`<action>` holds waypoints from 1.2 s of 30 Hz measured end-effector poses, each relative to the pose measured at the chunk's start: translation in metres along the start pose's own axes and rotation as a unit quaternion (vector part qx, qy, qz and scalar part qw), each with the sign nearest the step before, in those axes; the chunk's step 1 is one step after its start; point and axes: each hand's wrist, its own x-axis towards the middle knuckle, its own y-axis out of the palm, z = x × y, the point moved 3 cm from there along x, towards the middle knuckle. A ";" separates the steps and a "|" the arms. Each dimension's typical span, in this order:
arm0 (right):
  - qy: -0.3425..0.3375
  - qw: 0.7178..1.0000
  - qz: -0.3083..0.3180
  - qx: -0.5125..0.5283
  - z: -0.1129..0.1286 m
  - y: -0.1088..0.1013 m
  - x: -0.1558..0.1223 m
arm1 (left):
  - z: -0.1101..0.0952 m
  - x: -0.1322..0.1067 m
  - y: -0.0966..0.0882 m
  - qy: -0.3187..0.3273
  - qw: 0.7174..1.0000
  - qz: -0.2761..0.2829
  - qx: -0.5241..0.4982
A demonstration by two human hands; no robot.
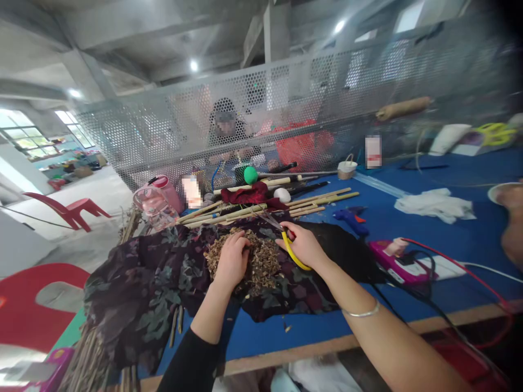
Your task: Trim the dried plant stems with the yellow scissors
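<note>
My left hand (pixel 233 260) rests on a heap of brown dried plant bits (pixel 263 267), its fingers curled into the heap and their tips partly hidden. The heap lies on a dark patterned cloth (pixel 151 267) spread over the blue table. Just right of the heap, my right hand (pixel 304 245) is closed around yellow-handled scissors (pixel 295 256). Their blades point up and left, past the heap's upper right edge, toward some thin sticks (pixel 229 216).
Beyond lie a dark red cloth (pixel 245 194), a green ball (pixel 250 175) and a white ball (pixel 281 195). To the right are a blue glue gun (pixel 352 219), a pink power strip (pixel 402 264) with cords, and white gloves (pixel 435 205). A perforated metal screen (pixel 175 120) stands behind.
</note>
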 end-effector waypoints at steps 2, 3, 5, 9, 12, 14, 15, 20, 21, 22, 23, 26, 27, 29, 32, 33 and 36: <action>-0.009 1.000 -0.008 0.002 0.001 -0.001 -0.001 | -0.003 0.001 -0.002 0.001 1.000 0.000 0.001; -0.011 1.000 -0.011 0.005 0.002 -0.002 -0.001 | -0.005 0.001 -0.002 0.011 1.000 0.010 0.005; -0.016 1.000 -0.015 0.011 0.004 -0.002 -0.002 | -0.008 0.002 -0.003 0.037 0.998 0.045 0.023; -0.028 0.999 -0.013 0.020 0.006 -0.001 -0.003 | -0.006 0.002 0.001 0.043 0.992 0.093 0.070; -0.027 0.999 -0.010 0.021 0.006 -0.001 -0.003 | -0.002 0.004 0.005 0.032 0.993 0.090 0.075; -0.024 1.000 -0.005 0.016 0.006 -0.001 -0.003 | -0.002 0.005 0.005 0.031 0.995 0.067 0.063; -0.024 1.000 -0.002 0.012 0.006 -0.001 -0.004 | -0.002 0.006 0.004 0.028 0.997 0.048 0.054; -0.030 0.999 0.014 0.002 0.010 0.001 -0.004 | 0.004 0.011 -0.008 -0.050 0.995 -0.084 -0.016; -0.030 0.999 0.015 0.001 0.013 0.002 -0.004 | 0.008 0.012 -0.011 -0.077 0.991 -0.104 -0.035; -0.030 0.999 0.016 0.000 0.016 0.002 -0.004 | 0.011 0.013 -0.013 -0.106 0.986 -0.121 -0.052; -0.032 0.999 0.017 0.002 0.020 0.002 -0.003 | 0.014 0.013 -0.014 -0.133 0.980 -0.133 -0.067; -0.036 0.998 0.035 0.032 0.036 0.005 0.002 | 0.020 0.013 -0.017 -0.190 0.968 -0.141 -0.084; -0.035 0.997 0.043 0.052 0.041 0.007 0.004 | 0.020 0.012 -0.017 -0.198 0.968 -0.135 -0.079; -0.031 0.992 0.058 0.104 0.051 0.013 0.009 | 0.017 0.010 -0.016 -0.195 0.971 -0.124 -0.061; -0.024 0.983 0.025 0.183 0.060 0.026 0.015 | 0.008 0.005 -0.015 -0.146 0.982 -0.109 -0.046; -0.018 0.977 0.013 0.211 0.062 0.031 0.015 | 0.005 0.004 -0.015 -0.122 0.986 -0.104 -0.046; -0.002 0.960 0.003 0.281 0.064 0.042 0.011 | -0.004 0.003 -0.014 -0.043 0.995 -0.080 -0.041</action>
